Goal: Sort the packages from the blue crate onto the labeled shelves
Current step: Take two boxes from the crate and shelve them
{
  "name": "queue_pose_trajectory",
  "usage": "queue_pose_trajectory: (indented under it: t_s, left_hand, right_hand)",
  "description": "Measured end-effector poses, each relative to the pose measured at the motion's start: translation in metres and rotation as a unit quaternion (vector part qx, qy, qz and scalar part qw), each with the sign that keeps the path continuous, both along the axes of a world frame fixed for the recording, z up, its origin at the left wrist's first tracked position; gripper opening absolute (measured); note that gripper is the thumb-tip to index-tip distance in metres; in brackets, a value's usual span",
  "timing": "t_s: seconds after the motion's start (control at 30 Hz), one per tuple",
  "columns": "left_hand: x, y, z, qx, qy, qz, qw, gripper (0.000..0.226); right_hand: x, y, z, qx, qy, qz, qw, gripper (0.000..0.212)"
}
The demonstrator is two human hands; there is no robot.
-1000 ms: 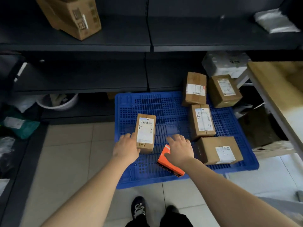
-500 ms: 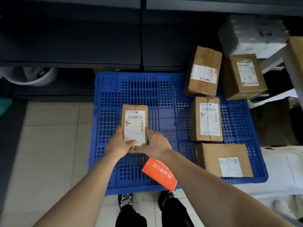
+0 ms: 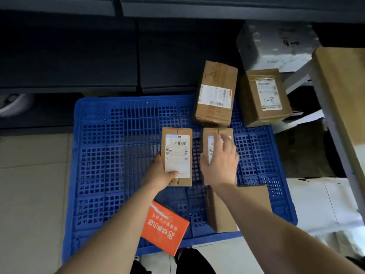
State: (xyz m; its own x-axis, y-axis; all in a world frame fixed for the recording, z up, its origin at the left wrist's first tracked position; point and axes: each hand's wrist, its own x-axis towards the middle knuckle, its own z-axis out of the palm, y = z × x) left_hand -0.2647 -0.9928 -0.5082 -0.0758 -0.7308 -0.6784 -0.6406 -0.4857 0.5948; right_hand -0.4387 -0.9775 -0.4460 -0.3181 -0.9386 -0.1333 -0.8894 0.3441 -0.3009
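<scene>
Six packages sit on or at the edge of the blue crate [image 3: 118, 155], which lies flat on the tiled floor [image 3: 29, 194] in front of the dark shelves [image 3: 79, 56].

Left hand [image 3: 160, 175]: holds the labelled box [image 3: 176, 155] by its near-left corner, thumb curled onto the white label, fingers hidden underneath. The box is mid-crate with its label facing up. Can't tell whether it is lifted or resting on the grid.

Right hand [image 3: 221, 161]: spread wide over the middle box [image 3: 207, 139], just right of the held one. Fingers are fairly straight and motion-blurred, thumb by the box's left edge. Contact unclear.

Other packages:
- far box [image 3: 216, 93]: at the crate's far edge, label up.
- box marked 1-8 [image 3: 264, 95]: just right of the far box, at the crate's far-right corner.
- plain box [image 3: 219, 212]: near right on the crate, partly under the right forearm.
- orange packet [image 3: 164, 228]: near edge, overhanging it, tilted.

A white wrapped parcel [image 3: 276, 42] sits beyond the 1-8 box. A wooden table [image 3: 339, 86] runs along the right side.
</scene>
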Motion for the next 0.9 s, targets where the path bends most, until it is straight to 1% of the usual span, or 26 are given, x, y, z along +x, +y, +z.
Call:
queue_pose_trajectory:
  t_s: [0.1,0.17,0.2,0.23,0.27,0.33,0.43,0.53,0.63,0.73,0.83,0.9]
  left_hand:
    - [-0.010,-0.004,-0.001,0.019,0.011,0.017,1.000,0.076]
    - [-0.015,-0.009,0.001,0.037,0.025,0.021,0.999,0.072]
    - [-0.017,-0.012,0.002,0.051,0.037,0.026,0.998,0.070]
    - [-0.019,-0.013,0.002,0.066,0.049,0.036,0.996,0.070]
    - [-0.020,-0.013,0.003,0.079,0.060,0.046,0.994,0.071]
    - [-0.021,-0.011,0.005,0.097,0.075,0.066,0.990,0.074]
    - [-0.020,-0.004,0.010,0.103,0.090,0.080,0.987,0.077]
    - [-0.016,0.004,0.015,0.107,0.116,0.122,0.980,0.079]
    - [-0.008,0.013,0.027,0.106,0.155,0.176,0.966,0.075]
    - [0.001,0.024,0.046,0.069,0.182,0.227,0.954,0.067]
    - [0.011,0.035,0.070,0.018,0.218,0.297,0.930,0.055]
    - [0.021,0.043,0.086,-0.006,0.230,0.326,0.917,0.054]
  right_hand:
    - [-0.027,0.003,-0.007,0.099,-0.036,-0.123,0.987,0.087]
    - [-0.037,0.005,-0.014,0.164,-0.106,-0.165,0.967,0.098]
    - [-0.040,0.007,-0.019,0.177,-0.154,-0.186,0.954,0.097]
    - [-0.041,0.008,-0.024,0.176,-0.201,-0.209,0.941,0.090]
    - [-0.041,0.008,-0.026,0.167,-0.233,-0.230,0.930,0.078]
    - [-0.042,0.010,-0.028,0.152,-0.266,-0.250,0.918,0.060]
    - [-0.046,0.011,-0.027,0.132,-0.312,-0.256,0.905,0.048]
    - [-0.050,0.008,-0.022,0.109,-0.346,-0.241,0.900,0.038]
    - [-0.048,0.003,-0.010,0.089,-0.384,-0.221,0.892,0.038]
    - [-0.039,-0.003,0.009,0.065,-0.427,-0.206,0.878,0.034]
    - [-0.024,-0.006,0.028,0.045,-0.464,-0.193,0.863,0.041]
    - [-0.011,-0.006,0.042,0.031,-0.487,-0.178,0.855,0.037]
